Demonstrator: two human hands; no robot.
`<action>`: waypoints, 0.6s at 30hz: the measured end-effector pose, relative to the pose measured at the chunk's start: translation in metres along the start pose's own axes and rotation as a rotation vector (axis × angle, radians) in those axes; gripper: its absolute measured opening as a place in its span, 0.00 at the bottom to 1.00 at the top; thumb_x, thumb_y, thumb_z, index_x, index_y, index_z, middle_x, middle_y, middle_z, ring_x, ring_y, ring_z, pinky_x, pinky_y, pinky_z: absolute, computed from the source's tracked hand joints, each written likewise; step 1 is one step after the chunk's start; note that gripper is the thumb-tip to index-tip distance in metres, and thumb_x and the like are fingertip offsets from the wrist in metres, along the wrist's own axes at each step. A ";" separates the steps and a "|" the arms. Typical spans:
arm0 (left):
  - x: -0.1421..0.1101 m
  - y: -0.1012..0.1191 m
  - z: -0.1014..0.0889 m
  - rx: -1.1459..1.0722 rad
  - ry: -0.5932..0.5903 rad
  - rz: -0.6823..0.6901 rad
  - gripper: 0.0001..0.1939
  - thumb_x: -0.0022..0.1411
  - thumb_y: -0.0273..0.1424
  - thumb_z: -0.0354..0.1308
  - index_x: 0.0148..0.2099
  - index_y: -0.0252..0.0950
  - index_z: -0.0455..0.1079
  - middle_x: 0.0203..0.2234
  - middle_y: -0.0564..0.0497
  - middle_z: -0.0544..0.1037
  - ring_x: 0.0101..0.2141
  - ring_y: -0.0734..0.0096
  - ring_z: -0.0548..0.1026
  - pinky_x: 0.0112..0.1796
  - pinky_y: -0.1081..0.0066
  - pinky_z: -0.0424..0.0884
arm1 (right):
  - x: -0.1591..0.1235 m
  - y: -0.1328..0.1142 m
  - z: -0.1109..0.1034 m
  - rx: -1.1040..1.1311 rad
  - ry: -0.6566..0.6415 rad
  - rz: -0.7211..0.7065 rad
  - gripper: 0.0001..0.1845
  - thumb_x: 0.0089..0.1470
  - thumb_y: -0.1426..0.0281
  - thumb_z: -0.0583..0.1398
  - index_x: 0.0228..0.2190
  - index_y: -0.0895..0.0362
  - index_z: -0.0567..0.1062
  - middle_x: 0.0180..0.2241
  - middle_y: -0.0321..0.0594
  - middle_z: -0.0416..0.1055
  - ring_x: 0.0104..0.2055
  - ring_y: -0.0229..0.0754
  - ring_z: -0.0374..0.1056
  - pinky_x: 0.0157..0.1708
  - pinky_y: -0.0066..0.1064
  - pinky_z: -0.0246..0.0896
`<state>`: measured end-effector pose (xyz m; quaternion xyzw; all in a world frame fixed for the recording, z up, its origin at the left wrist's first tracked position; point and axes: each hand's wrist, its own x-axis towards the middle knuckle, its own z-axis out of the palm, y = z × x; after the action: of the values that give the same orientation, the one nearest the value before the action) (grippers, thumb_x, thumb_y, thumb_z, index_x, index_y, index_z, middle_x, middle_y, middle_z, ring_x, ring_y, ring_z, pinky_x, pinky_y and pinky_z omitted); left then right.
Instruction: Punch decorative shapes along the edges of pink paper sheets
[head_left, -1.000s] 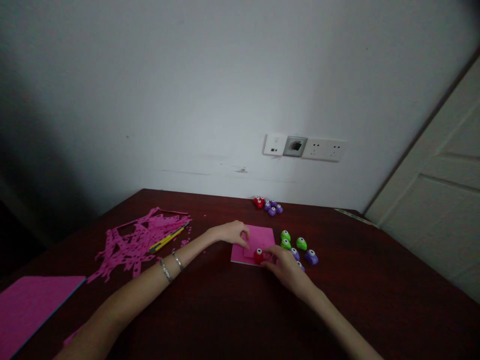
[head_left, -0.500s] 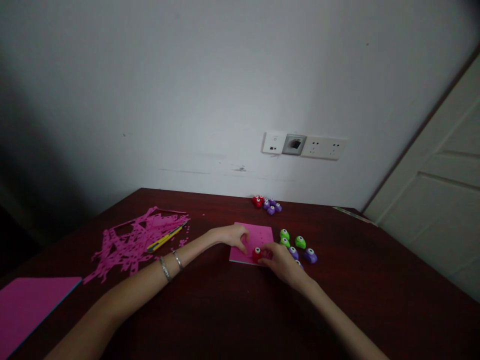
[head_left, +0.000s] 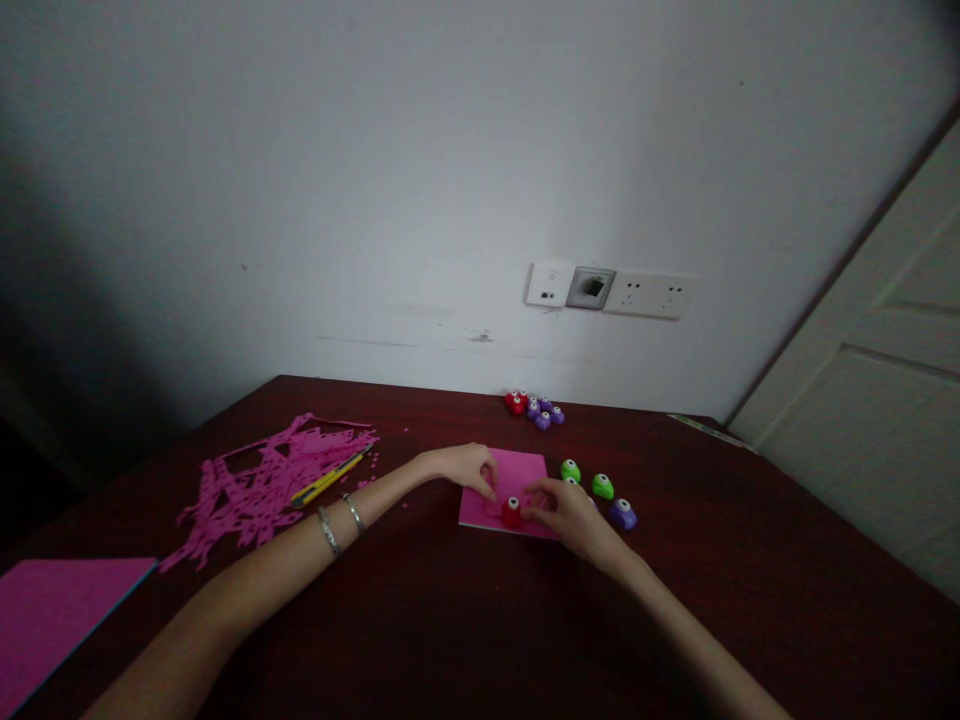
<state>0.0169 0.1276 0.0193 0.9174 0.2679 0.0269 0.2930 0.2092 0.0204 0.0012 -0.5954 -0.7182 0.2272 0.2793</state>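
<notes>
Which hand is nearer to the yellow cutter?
Left: the left hand is right of the cutter, at the pink paper; the right hand farther right, beside the red punch.

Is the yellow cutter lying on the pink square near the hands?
No, the yellow cutter lies at the edge of the pink strips, well to the left of the pink square.

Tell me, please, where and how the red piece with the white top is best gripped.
Probably by the lower sides of the red piece, coming from the right: it seems to stand upright on the pink pad, white top uppermost, and the right hand is close by on that side.
</notes>
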 end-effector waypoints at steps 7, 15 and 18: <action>0.007 0.009 -0.017 -0.215 -0.008 -0.116 0.20 0.55 0.44 0.54 0.22 0.33 0.73 0.15 0.52 0.71 0.18 0.79 0.64 0.22 0.76 0.57 | 0.019 -0.005 -0.027 0.138 -0.319 0.246 0.20 0.49 0.57 0.56 0.17 0.59 0.70 0.11 0.31 0.61 0.10 0.29 0.52 0.10 0.22 0.45; 0.004 0.018 -0.013 -0.359 -0.271 -0.295 0.29 0.52 0.55 0.49 0.25 0.33 0.76 0.18 0.47 0.72 0.15 0.79 0.58 0.16 0.74 0.48 | 0.027 -0.012 -0.023 0.224 -0.479 0.265 0.21 0.49 0.57 0.57 0.18 0.62 0.73 0.14 0.37 0.67 0.12 0.27 0.53 0.11 0.20 0.44; 0.008 0.016 -0.010 -0.394 -0.327 -0.320 0.29 0.52 0.55 0.49 0.26 0.34 0.76 0.20 0.45 0.74 0.15 0.79 0.59 0.17 0.74 0.48 | 0.032 -0.008 -0.021 0.250 -0.524 0.276 0.21 0.47 0.56 0.58 0.20 0.63 0.75 0.15 0.38 0.68 0.13 0.28 0.54 0.12 0.20 0.44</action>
<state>0.0288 0.1259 0.0358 0.7811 0.3480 -0.1161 0.5052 0.2131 0.0499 0.0265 -0.5696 -0.6447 0.4950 0.1221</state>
